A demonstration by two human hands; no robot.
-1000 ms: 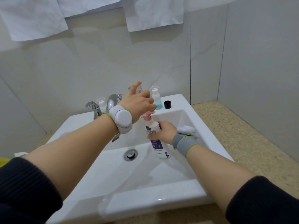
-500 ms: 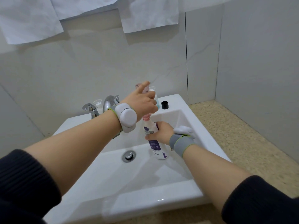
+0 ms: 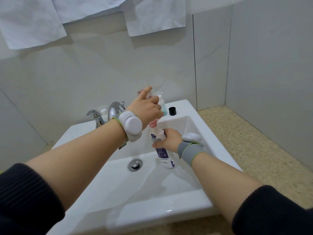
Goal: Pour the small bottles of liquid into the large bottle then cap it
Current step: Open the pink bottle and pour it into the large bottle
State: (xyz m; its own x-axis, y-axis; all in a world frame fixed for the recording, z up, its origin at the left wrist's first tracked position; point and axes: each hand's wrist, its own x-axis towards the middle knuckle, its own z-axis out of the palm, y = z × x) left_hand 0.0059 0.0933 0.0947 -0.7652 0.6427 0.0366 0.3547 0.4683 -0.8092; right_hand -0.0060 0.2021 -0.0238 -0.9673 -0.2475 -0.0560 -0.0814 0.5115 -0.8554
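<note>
A large white bottle with a purple label (image 3: 163,154) stands upright in the sink basin, and my right hand (image 3: 166,139) grips its upper body. My left hand (image 3: 146,107) holds a small pink bottle (image 3: 153,124) upside down, its neck meeting the mouth of the large bottle. The pink bottle's base shows above my fingers; my hand hides its middle. A small bottle of blue liquid (image 3: 163,106) stands on the back ledge of the sink, partly behind my left hand. A black cap (image 3: 172,111) sits on the ledge just to its right.
The white sink (image 3: 152,192) has a chrome drain (image 3: 135,164), a chrome faucet (image 3: 115,108) and a handle (image 3: 94,116) at the back. A small clear container (image 3: 102,110) stands between them. White towels (image 3: 155,14) hang on the wall above. Speckled floor lies to the right.
The hands and both bottles have kept the same hold and position. Only the view has shifted slightly to the right.
</note>
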